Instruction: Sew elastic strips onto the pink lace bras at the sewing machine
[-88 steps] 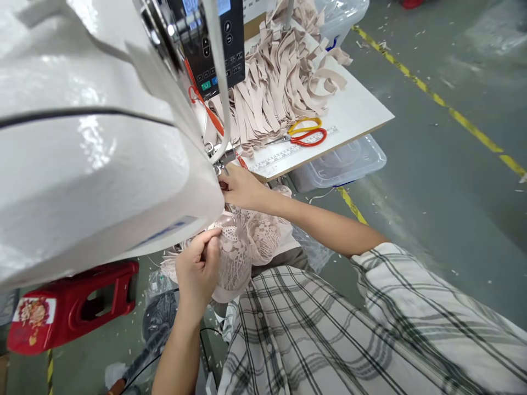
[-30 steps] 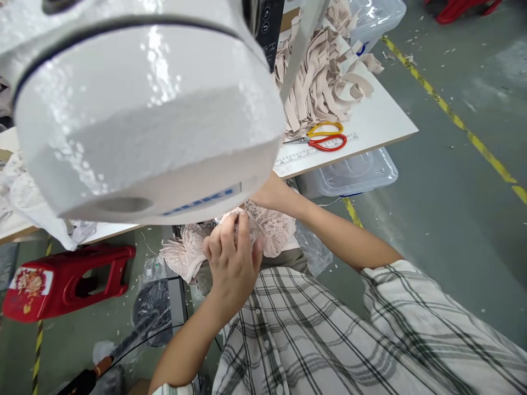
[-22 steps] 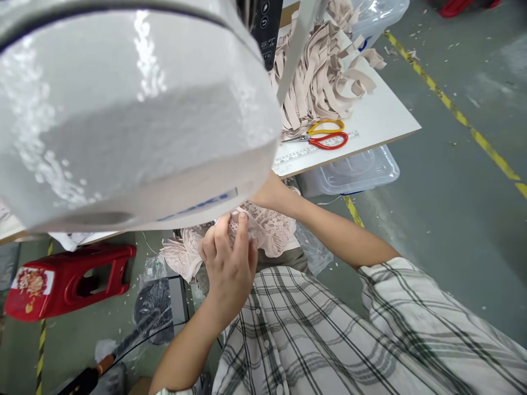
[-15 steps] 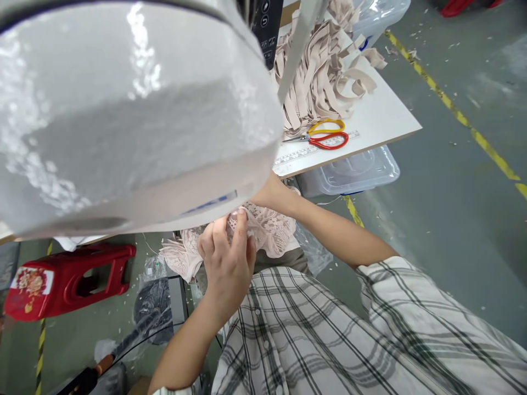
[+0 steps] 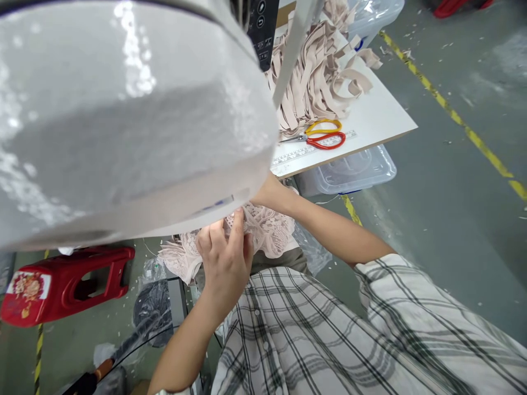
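A glossy white machine head [image 5: 135, 126] fills the upper left and hides the work spot beneath it. Pale pink lace fabric [image 5: 275, 235] hangs over the table's near edge onto my lap. My left hand [image 5: 225, 255] lies on the lace at the machine's lower edge, its fingers bent and slightly apart, the fingertips partly hidden. My right hand [image 5: 265, 189] reaches under the machine from the right beside the lace. Only its back and wrist show, and its fingers are hidden.
Scissors with yellow and red handles [image 5: 329, 134] lie by a ruler [image 5: 292, 155] on the white table [image 5: 382, 109], near a heap of beige fabric strips [image 5: 313, 77]. A lidded plastic box [image 5: 358, 170] is below. At left stands a red stool [image 5: 69, 282].
The view has shifted slightly, so the machine and table appear a little further left. Both hands stay in nearly the same place on the lace.
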`<state>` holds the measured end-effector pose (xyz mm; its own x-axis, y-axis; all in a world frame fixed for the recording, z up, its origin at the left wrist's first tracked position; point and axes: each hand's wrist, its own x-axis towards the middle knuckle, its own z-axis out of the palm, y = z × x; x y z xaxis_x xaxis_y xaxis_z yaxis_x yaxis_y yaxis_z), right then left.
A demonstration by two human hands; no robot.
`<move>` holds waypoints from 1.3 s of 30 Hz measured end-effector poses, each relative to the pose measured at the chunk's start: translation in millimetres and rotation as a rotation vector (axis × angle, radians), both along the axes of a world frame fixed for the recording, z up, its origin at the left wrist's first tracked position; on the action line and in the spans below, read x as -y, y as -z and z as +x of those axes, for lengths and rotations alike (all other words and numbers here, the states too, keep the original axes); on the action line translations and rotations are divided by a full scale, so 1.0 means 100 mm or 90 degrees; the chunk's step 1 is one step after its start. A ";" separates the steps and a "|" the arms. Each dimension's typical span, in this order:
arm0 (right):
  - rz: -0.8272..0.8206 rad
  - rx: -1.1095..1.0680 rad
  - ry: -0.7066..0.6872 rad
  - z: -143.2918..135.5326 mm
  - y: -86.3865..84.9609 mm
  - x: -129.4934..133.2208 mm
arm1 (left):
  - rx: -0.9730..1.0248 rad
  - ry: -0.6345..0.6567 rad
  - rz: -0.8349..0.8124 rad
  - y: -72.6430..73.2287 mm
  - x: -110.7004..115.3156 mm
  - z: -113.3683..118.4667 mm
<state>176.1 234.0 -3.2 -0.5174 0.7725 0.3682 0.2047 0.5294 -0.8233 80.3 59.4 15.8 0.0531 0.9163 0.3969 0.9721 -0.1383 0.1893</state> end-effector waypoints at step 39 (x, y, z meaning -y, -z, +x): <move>0.037 -0.023 0.009 0.02 0.07 -0.01 | 0.049 -0.059 0.095 0.08 0.10 -0.12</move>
